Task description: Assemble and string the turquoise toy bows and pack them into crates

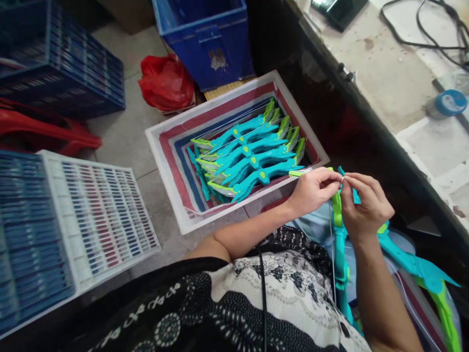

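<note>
My left hand (315, 189) and my right hand (366, 201) meet at the right of the view, fingertips pinched together on a thin white string. Just below them a turquoise and green toy bow (340, 254) stands upright over my lap, its string running down along it. Another turquoise and green bow (410, 259) lies to the right of my right forearm. In the middle, a white bin (164, 186) lined with striped cloth holds several similar bows (252, 159) stacked side by side.
A blue bin (223, 54) and a red plastic bag (166, 83) are behind the white bin. Crates, including a white slatted one (102, 215), stand at left beside a red stool (44, 132). On the right, a worktable (395, 83) carries a blue-lidded jar (450, 102) and a black cable (421, 44).
</note>
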Demonstrator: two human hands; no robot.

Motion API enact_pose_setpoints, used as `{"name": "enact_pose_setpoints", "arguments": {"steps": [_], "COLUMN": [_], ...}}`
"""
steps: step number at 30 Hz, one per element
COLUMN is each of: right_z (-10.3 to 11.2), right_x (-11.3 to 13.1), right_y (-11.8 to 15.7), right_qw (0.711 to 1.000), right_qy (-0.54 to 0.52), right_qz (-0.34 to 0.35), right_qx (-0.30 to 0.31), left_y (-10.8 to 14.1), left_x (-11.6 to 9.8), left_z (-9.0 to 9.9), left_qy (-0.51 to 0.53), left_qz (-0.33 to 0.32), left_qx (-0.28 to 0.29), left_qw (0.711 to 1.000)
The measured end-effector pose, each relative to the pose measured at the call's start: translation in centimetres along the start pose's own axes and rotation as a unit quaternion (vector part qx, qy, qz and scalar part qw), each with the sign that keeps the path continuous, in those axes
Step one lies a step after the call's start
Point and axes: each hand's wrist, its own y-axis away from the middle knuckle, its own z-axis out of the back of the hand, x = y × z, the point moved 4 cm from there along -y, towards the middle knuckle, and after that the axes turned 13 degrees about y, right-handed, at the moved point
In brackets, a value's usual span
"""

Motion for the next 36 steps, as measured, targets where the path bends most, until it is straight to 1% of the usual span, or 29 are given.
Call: {"name": "enact_pose_setpoints", "arguments": {"steps": [2, 6, 8, 10, 11, 12, 15, 16, 18, 21, 25, 27, 29, 31, 33, 34, 35, 36], "right_z": [-0.4, -1.6, -2.4, -3.4, -3.9, -4.3, -5.1, -5.3, -5.8, -6.9, -8.8, -9.0, -8.1, -6.1, -3.3, -1.8, -0.6, 0.4], "right_x": [0.3, 0.9, 1.2, 1.7, 1.9, 2.2, 3.3, 3.7, 4.2, 4.2, 4.4, 4.7, 4.5, 2.8, -0.6, -2.7, -4.7, -6.6], "right_y": [0.6, 1.7, 2.5, 3.4, 3.9, 4.4, 5.6, 5.8, 6.2, 6.9, 8.1, 8.6, 9.0, 9.5, 10.7, 11.5, 12.4, 13.4], "right_qw": [1.000, 0.999, 0.999, 0.998, 0.998, 0.996, 0.991, 0.989, 0.986, 0.984, 0.982, 0.979, 0.980, 0.984, 0.983, 0.976, 0.963, 0.950], "right_qy": [0.007, -0.006, -0.024, -0.044, -0.054, -0.064, -0.098, -0.109, -0.125, -0.119, -0.047, -0.026, -0.033, -0.023, 0.047, 0.097, 0.145, 0.183], "right_qz": [-0.013, -0.027, -0.025, -0.028, -0.034, -0.041, -0.056, -0.057, -0.055, -0.055, -0.063, -0.064, -0.056, -0.067, -0.125, -0.162, -0.195, -0.219], "right_qx": [-0.015, -0.020, -0.007, 0.016, 0.028, 0.039, 0.067, 0.079, 0.098, 0.121, 0.172, 0.190, 0.188, 0.161, 0.122, 0.112, 0.114, 0.128], "left_y": [0.3, 1.2, 1.7, 2.2, 2.5, 2.8, 3.7, 4.0, 4.5, 4.9, 5.5, 6.0, 6.5, 7.0, 6.9, 6.6, 5.9, 5.0], "left_x": [0.2, 0.4, 0.6, 0.8, 0.9, 1.0, 1.1, 1.0, 1.1, 1.2, 1.9, 2.2, 2.2, 1.8, 0.7, -0.2, -1.3, -2.5], "left_z": [0.4, 1.5, 2.5, 3.7, 4.4, 4.9, 6.4, 6.8, 7.7, 8.5, 8.9, 9.4, 10.1, 10.9, 11.6, 11.8, 11.8, 11.4], "left_qy": [-0.021, -0.061, -0.074, -0.089, -0.097, -0.104, -0.115, -0.117, -0.129, -0.169, -0.217, -0.240, -0.277, -0.313, -0.329, -0.335, -0.345, -0.359], "left_qz": [-0.006, -0.021, -0.017, 0.004, 0.018, 0.034, 0.077, 0.088, 0.099, 0.098, 0.100, 0.102, 0.105, 0.126, 0.159, 0.163, 0.146, 0.106], "left_qx": [-0.009, -0.034, -0.061, -0.083, -0.082, -0.069, 0.001, 0.014, 0.017, -0.002, 0.000, 0.002, 0.013, 0.047, 0.062, 0.050, 0.024, -0.005], "left_qw": [1.000, 0.997, 0.995, 0.993, 0.992, 0.992, 0.990, 0.989, 0.987, 0.981, 0.971, 0.965, 0.955, 0.940, 0.929, 0.927, 0.927, 0.927]}}
